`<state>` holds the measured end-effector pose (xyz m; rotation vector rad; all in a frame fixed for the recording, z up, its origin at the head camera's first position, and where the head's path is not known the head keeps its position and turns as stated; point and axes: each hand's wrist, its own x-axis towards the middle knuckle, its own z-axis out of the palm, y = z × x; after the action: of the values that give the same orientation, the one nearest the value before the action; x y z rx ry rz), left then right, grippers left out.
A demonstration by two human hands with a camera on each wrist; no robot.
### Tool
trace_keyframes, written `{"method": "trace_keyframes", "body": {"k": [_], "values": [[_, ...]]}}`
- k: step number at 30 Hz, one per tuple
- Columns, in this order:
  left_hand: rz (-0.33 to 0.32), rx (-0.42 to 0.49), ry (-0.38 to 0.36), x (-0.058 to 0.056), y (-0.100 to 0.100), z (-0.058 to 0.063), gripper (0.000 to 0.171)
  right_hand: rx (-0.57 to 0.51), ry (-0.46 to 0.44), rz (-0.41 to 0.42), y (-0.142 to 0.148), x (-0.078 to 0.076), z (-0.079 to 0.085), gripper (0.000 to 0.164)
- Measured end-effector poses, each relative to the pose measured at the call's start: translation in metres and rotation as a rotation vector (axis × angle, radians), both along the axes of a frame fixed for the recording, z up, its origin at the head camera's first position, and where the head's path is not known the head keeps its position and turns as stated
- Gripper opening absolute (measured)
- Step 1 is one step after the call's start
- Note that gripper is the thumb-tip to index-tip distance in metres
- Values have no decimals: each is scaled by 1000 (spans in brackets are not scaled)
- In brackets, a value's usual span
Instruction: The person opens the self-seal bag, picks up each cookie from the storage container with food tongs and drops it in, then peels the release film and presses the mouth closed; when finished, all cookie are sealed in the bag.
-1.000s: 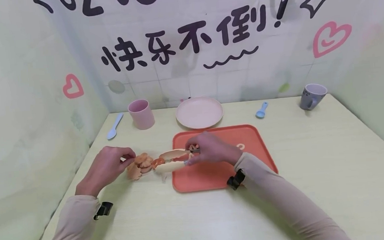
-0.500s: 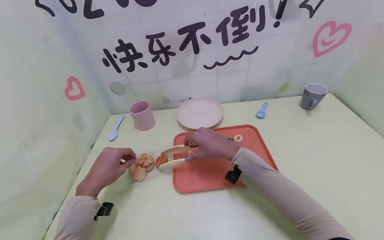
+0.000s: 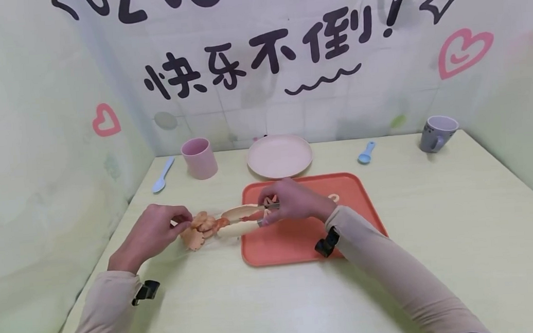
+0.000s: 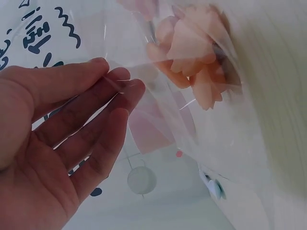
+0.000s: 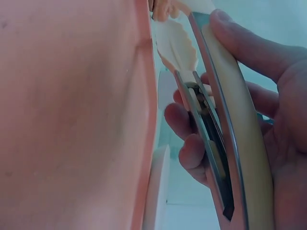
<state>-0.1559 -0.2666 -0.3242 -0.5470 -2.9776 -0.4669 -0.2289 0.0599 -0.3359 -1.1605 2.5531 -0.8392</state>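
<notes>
My left hand (image 3: 152, 234) pinches the edge of a clear plastic bag (image 4: 216, 143) between thumb and fingertips. Inside the bag is a cluster of peach-orange, scallop-edged pieces (image 3: 198, 228) that look like toy food. My right hand (image 3: 294, 201) grips a pair of tongs (image 3: 238, 229) with cream-coloured ends and metal-edged handles, thumb on one arm and fingers on the other. The tong ends point left, spread apart, reaching from over the tray toward the bag. A reddish-orange piece (image 3: 222, 223) lies at their tips, right beside the cluster.
An orange-red tray (image 3: 295, 247) lies under the right hand, with a pale ring (image 3: 333, 198) on it. Behind stand a pink plate (image 3: 280, 157), a pink cup (image 3: 200, 161) and a grey mug (image 3: 437, 134). Two blue spoons, one left (image 3: 162, 176), one right (image 3: 366, 153), lie nearby.
The tongs drew slightly right and up, then went back left and lower. The reddish-orange piece at their tips is now closer to the cluster. My left hand keeps its pinch almost unmoved.
</notes>
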Motion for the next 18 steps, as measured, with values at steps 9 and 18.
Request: {"method": "trace_keyframes", "body": {"k": [9,18], "values": [[-2,32,-22,2,2,0,8,-52,-29,33,-9,2,-3,35],[1,52,-31,5,4,3,8,-64,-87,28,-14,-3,-4,29]]}}
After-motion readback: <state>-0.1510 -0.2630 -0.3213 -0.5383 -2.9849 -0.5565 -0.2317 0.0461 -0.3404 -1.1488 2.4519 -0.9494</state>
